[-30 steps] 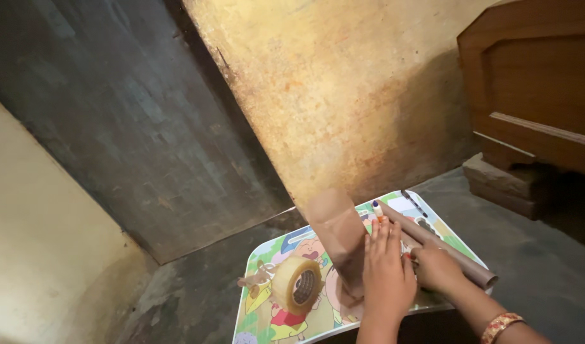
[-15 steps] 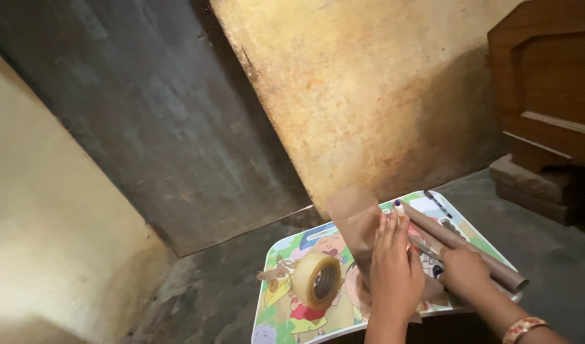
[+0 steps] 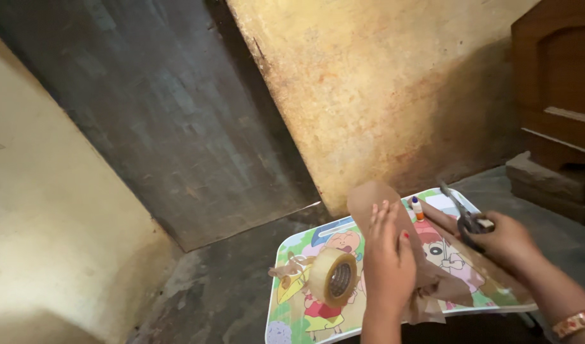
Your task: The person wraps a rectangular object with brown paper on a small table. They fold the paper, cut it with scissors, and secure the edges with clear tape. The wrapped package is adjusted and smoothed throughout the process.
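Note:
My left hand [image 3: 388, 258] lies flat, fingers straight, pressing a sheet of brown paper [image 3: 376, 202] whose far end curls upward. My right hand [image 3: 507, 241] is lifted to the right of it and grips a pair of dark scissors [image 3: 461, 213], blades pointing away from me. Both hands are over a small table with a colourful cartoon top [image 3: 291, 315]. A roll of clear tape [image 3: 334, 277] stands on edge left of my left hand, beside crumpled brown scraps [image 3: 287, 271]. A small glue tube [image 3: 418, 208] lies between my hands.
A rolled brown tube [image 3: 496, 274] lies under my right forearm. A yellowed wall [image 3: 381, 95] and a dark slab [image 3: 152, 114] rise behind the table. Wooden furniture [image 3: 556, 95] stands on a brick step [image 3: 547, 181] at right. Dark floor [image 3: 222, 286] surrounds the table.
My right hand has come up off the tube and now holds the scissors. My left hand stays pressed on the brown paper. The view has turned slightly left.

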